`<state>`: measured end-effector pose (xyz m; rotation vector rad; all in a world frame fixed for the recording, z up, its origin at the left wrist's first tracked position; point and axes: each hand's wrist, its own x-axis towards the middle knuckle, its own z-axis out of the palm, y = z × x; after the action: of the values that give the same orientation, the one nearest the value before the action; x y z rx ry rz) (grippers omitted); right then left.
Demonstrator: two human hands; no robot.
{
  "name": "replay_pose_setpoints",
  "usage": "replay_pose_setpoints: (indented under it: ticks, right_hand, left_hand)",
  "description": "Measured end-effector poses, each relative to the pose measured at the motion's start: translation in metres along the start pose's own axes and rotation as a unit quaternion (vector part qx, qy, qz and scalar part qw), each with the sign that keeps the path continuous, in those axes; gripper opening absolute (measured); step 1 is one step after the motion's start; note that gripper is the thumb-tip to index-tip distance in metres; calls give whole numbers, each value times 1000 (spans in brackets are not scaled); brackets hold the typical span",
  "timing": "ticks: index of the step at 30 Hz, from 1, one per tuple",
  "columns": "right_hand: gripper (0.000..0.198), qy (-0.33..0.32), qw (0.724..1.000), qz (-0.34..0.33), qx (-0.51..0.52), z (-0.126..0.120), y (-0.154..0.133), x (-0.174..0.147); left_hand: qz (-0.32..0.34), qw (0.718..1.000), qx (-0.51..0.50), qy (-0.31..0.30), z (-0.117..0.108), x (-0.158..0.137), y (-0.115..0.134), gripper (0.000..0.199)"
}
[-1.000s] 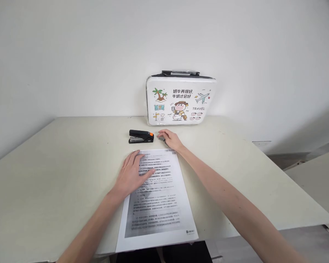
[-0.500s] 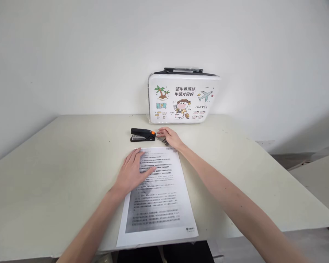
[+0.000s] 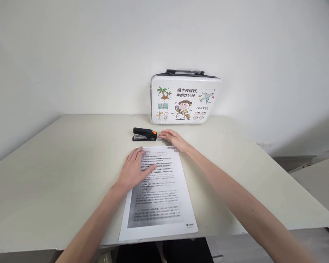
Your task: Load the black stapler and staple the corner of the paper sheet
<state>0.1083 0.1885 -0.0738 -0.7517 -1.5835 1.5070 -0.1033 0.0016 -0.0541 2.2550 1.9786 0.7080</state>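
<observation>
My left hand (image 3: 135, 171) lies flat with spread fingers on the upper left of a printed sheet of paper (image 3: 159, 204). The paper lies lengthwise before me, its near end at the table's front edge. Beyond its top edge sits a black stapler (image 3: 144, 134) with an orange button, its open end pointing left. My right hand (image 3: 174, 138) rests just right of the stapler, fingers stretched out toward it. Small grey metallic strips (image 3: 164, 141), which look like staples, show beneath the fingers and are partly covered. The right thumb is mostly hidden.
A white case (image 3: 184, 100) with cartoon prints and a black handle stands upright against the wall (image 3: 98, 54) at the back of the pale table (image 3: 57, 182). My dark-clothed legs (image 3: 186, 250) are below the front edge. Another pale surface (image 3: 320, 179) stands at the far right.
My right hand has flattened and lowered slightly over the grey strips beside the stapler. My left hand stays on the paper. The whole view has shifted a little.
</observation>
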Motion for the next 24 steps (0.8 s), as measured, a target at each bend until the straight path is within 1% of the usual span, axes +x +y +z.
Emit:
replay_pose_setpoints:
  ticks: [2, 5, 9, 12, 15, 18, 21, 24]
  right_hand:
    - [18, 13, 1000, -1, 23, -2, 0, -3]
    - [20, 59, 997, -12, 39, -11, 0, -8]
    - [22, 109, 994, -21, 19, -27, -3, -24]
    - [24, 131, 991, -22, -10, -37, -8, -45]
    - [25, 148, 988, -23, -33, -43, -17, -75]
    - [27, 157, 985, -10, -65, -47, -31, -112]
    - [30, 162, 976, 15, -142, -49, -46, -154]
    - [33, 157, 967, 28, -199, -49, -60, -198]
  left_hand:
    - [-4, 1000, 1, -3, -1, 0, 1, 72]
    - [-8, 1000, 0, -3, -2, 1, 1, 72]
    - [-13, 1000, -2, -5, -1, 3, 1, 74]
    - [-17, 1000, -4, -13, 0, 4, -1, 75]
    - [-18, 1000, -10, -7, 0, 4, -1, 72]
    - [-22, 999, -16, 21, -3, 3, -2, 69]
    - [-30, 998, -36, 39, -8, 3, -6, 64]
    - [-28, 997, -65, 27, -15, 3, -16, 63]
